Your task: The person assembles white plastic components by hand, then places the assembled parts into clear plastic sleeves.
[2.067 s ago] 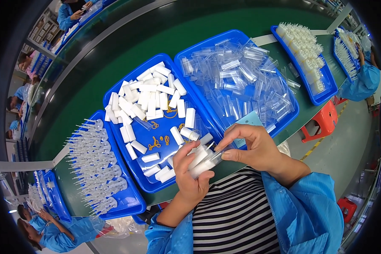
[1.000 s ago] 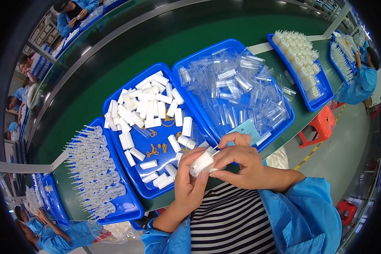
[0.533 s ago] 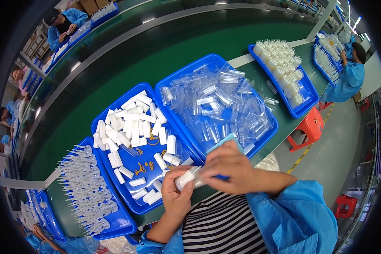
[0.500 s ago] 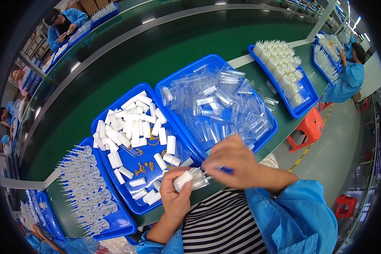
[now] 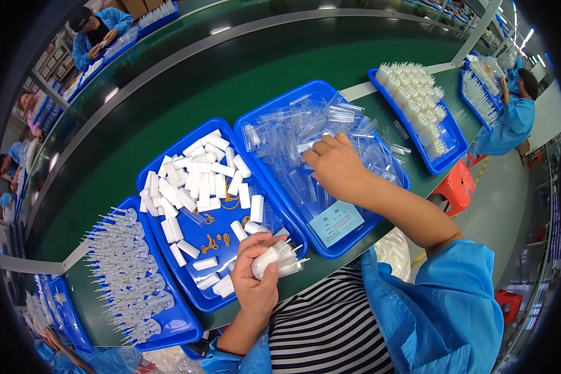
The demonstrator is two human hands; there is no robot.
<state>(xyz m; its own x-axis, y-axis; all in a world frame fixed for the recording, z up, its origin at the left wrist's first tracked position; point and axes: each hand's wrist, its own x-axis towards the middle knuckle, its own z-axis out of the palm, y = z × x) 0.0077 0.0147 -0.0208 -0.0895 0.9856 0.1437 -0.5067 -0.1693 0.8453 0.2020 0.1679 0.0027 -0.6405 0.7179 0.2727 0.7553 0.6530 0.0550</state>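
My left hand (image 5: pixel 255 274) grips a bundle of white plastic tubes (image 5: pixel 277 259) over the near edge of the middle blue tray (image 5: pixel 168 274), which holds several loose white tubes (image 5: pixel 196 181) and a few small orange bits (image 5: pixel 217 240). My right hand (image 5: pixel 336 163) reaches into the right blue tray (image 5: pixel 330 243) and touches the clear plastic sleeves (image 5: pixel 287 140) piled there, fingers curled on one of them. A light blue card (image 5: pixel 336 223) lies in that tray's near corner.
A blue tray of assembled clear pieces (image 5: pixel 128 274) sits at my left. Another tray of white capped parts (image 5: pixel 417 106) stands far right. A green conveyor belt (image 5: pixel 187 81) runs behind the trays. Other workers in blue coats (image 5: pixel 511 118) sit along the line. A red stool (image 5: pixel 458 187) stands on the floor.
My right hand left the bundle in front of me and reached forward into the tray of clear sleeves. My left hand stays near my body with the white tubes.
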